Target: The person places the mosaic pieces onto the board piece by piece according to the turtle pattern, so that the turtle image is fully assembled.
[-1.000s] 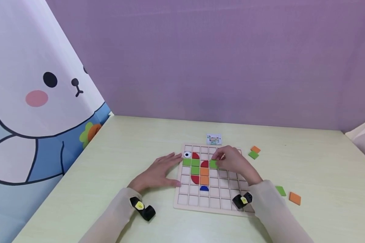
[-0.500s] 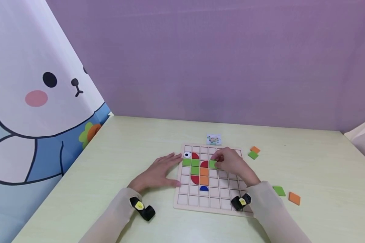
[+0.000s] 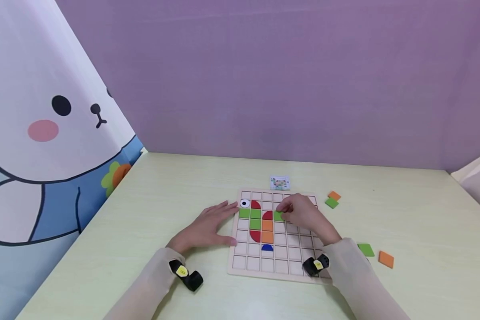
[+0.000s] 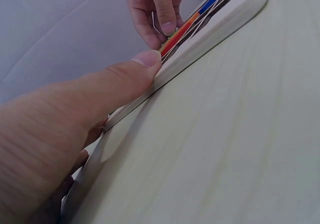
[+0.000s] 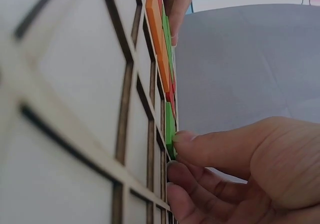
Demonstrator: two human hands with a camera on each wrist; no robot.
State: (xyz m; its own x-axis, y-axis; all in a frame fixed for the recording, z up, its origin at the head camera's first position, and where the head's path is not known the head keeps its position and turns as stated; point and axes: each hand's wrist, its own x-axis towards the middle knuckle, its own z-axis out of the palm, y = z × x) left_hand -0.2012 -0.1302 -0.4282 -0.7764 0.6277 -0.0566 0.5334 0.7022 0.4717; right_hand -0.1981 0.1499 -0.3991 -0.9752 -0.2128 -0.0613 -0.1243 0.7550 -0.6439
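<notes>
A wooden grid board [image 3: 272, 278] lies on the table. My right hand [image 3: 304, 215] pinches a green square tile [image 3: 278, 216] over a cell right of a red quarter-circle tile [image 3: 267, 216]. In the right wrist view, the thumb presses the edge of that green tile [image 5: 169, 124], which sits at the cell's frame. My left hand [image 3: 206, 229] rests with fingers spread along the board's left edge, its thumb [image 4: 145, 62] touching the rim. Set in other cells are an eye tile [image 3: 245, 203], green squares [image 3: 255, 224], orange squares [image 3: 267, 237] and a blue half-circle [image 3: 267, 247].
A small printed card [image 3: 280, 182] lies behind the board. Right of it, an orange tile [image 3: 334, 195] overlaps a green one [image 3: 332, 203]. Another green tile [image 3: 366, 250] and an orange tile [image 3: 386, 259] lie near the right sleeve. A purple curtain [image 3: 280, 80] hangs behind the table.
My right wrist has shifted slightly left while the fingers stay at the same green tile. The left hand holds its place, and the head view has turned a little.
</notes>
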